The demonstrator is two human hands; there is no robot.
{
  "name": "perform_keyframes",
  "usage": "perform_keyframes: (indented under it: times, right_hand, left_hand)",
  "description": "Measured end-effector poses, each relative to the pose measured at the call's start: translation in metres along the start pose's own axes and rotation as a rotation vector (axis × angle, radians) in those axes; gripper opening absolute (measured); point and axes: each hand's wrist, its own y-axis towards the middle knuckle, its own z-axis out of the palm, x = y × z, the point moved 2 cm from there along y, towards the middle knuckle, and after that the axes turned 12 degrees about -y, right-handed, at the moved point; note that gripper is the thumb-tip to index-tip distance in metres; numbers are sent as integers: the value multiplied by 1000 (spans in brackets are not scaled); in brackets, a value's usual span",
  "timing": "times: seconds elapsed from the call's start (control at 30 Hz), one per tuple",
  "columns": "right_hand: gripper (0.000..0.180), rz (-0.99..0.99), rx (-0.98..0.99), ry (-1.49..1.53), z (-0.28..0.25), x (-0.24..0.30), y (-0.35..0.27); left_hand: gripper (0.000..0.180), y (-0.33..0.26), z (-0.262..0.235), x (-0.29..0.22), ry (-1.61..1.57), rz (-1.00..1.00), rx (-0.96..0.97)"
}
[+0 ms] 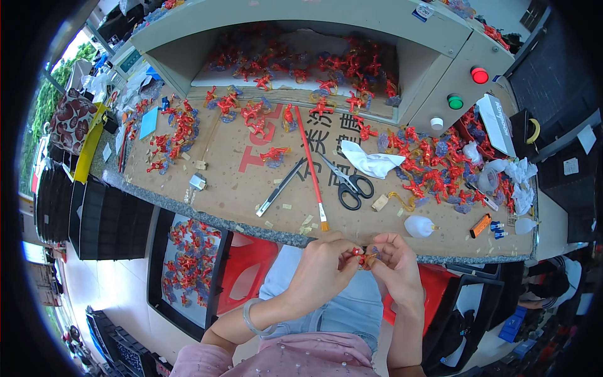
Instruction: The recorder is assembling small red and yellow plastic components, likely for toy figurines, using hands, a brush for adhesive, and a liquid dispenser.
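Observation:
My left hand (323,267) and my right hand (396,267) meet just below the table's front edge, above my lap. Between their fingertips they pinch one small red toy figure (360,256) with a bit of yellowish material on it. A pale bangle sits on my left wrist. On the table just above my hands lie a red-handled brush (309,164), black-handled scissors (348,182) and dark tweezers (281,187).
Brown cardboard (232,188) covers the table, strewn with many red and blue figures (433,166), a white cloth (370,162), a small white bottle (418,225) and an orange lighter (480,225). A machine housing with red and green buttons (468,88) stands behind. A black tray of figures (188,264) sits lower left.

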Motion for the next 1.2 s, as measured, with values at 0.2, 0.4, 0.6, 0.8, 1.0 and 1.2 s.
perform_keyframes:
  times: [0.2,0.4,0.6,0.8,1.0,1.2]
  right_hand:
    - [36,-25,6,-3,0,5,-4]
    - [37,-2,-14,-24,5,10,-6]
    - [40,-1,-13,-51,9,12,-10]
    - [33,-11,-4,-4,12,13,-16]
    - [36,-21,-11,-39,13,10,-18]
    - [39,-19,10,-70,14,13,-19]
  left_hand:
    - [17,-2,-2,-7,-23,-22,19]
    - [18,-5,-6,-9,-41,-32,23]
    - [18,-12,-9,-10,-39,-41,13]
    - [18,-18,-10,-12,-47,-55,13]
    - [19,-22,-10,-14,-33,-49,13]
    - [18,-25,-11,-17,-54,-57,5]
